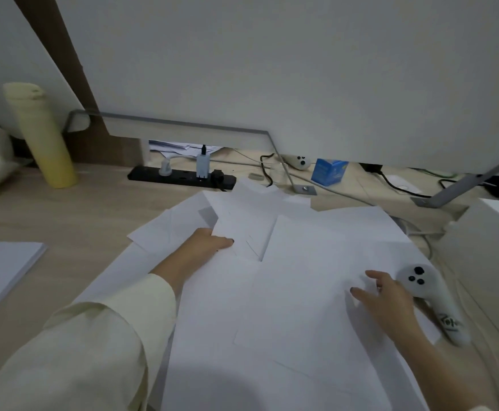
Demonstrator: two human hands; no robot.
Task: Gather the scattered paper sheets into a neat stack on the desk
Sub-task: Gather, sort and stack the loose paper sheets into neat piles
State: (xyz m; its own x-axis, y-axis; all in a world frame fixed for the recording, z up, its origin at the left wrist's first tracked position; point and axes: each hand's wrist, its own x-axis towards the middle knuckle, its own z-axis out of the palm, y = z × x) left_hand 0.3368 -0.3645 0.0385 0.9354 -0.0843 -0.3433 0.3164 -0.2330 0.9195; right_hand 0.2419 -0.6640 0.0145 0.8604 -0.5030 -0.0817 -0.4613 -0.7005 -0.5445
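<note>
On desk [79,212]: paper sheets [301,277] fanned loose, overlapping. Grip: left hand [209,241] pinches far sheet; right hand [387,295] flat, spread on sheets, beside white controller [429,292]. Behind: yellow bottle [43,137], power strip [180,176], blue box [329,172]; print unreadable.

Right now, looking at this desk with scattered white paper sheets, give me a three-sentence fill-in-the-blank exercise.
1. The tall pale yellow bottle stands on the ____ side of the light wooden desk.
2. The white handheld controller beside the right hand shows ____ dark buttons.
3. The left hand grips the scattered white paper sheets; the small cardboard box by the wall is ____.
Missing words: left, three, blue.
</note>
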